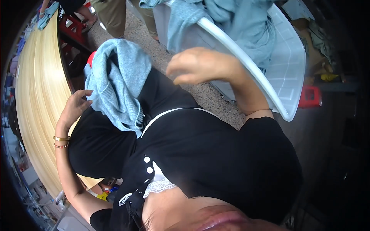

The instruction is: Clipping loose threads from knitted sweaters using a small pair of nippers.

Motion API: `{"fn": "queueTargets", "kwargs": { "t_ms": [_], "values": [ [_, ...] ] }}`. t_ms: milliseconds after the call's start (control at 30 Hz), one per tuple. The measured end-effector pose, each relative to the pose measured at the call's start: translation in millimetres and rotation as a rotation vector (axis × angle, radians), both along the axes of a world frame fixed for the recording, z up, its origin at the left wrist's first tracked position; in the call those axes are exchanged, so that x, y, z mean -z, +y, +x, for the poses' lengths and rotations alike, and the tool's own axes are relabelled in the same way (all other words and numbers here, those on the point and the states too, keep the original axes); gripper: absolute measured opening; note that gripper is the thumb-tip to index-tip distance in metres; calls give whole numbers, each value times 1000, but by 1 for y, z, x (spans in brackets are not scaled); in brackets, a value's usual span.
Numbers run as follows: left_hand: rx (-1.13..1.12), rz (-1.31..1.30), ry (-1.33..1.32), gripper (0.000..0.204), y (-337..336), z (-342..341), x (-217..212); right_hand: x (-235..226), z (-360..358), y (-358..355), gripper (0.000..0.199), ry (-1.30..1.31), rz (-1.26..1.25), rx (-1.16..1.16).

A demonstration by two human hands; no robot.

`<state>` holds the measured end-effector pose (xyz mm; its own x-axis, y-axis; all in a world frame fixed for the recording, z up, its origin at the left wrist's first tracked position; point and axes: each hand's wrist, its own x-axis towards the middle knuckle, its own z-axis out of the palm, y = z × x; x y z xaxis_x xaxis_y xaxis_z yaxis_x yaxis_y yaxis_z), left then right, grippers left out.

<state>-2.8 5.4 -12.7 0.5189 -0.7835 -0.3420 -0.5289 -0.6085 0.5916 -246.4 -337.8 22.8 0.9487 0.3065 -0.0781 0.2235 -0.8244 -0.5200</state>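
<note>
A light blue knitted garment [123, 73] lies bunched across my lap, its ribbed edge hanging toward my waist. My left hand [77, 106] is beside its left edge, thumb and fingers apart. The fingertips come right up to the knit; whether they touch it I cannot tell. To the right of the garment, my right hand [196, 65] is raised in the air near the bin, with its fingers bent and smeared by motion. Nothing shows clearly in that hand.
A large pale plastic bin [287, 65] stands at my right, with blue-grey cloth [239, 27] heaped in it and hanging over its rim. A wood-grain table [36, 96] curves along my left. Beyond stands a person in khaki trousers [111, 17]. A red container [310, 96] sits past the bin.
</note>
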Motion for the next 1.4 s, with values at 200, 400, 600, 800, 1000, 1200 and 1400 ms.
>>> {"fn": "queueTargets", "kwargs": {
  "t_ms": [200, 400, 600, 800, 1000, 1200, 1400],
  "values": [
    [-10, 45, 3, 30, 0, 3, 0, -17, -37, -111, 21, 104, -346, 605],
    [-3, 85, 14, 30, -5, 5, 2, 27, -86, -259, 46, 562, -576, 1161],
    [-17, 108, 18, 30, -3, 3, 1, 141, -124, -330, 97, 612, 78, 1257],
    [-21, 167, 20, 28, -3, 1, 2, 190, -116, -315, 110, 657, 251, 1271],
    [33, 127, 12, 28, -20, 9, 7, 243, -170, -373, 98, 296, -728, 1236],
    [-56, 158, -3, 30, 2, 5, -1, 210, -118, -325, 40, 660, 224, 1277],
    [18, 32, -116, 25, 6, 9, 10, 125, -84, -308, 25, -93, 1045, 1245]
  ]
}}
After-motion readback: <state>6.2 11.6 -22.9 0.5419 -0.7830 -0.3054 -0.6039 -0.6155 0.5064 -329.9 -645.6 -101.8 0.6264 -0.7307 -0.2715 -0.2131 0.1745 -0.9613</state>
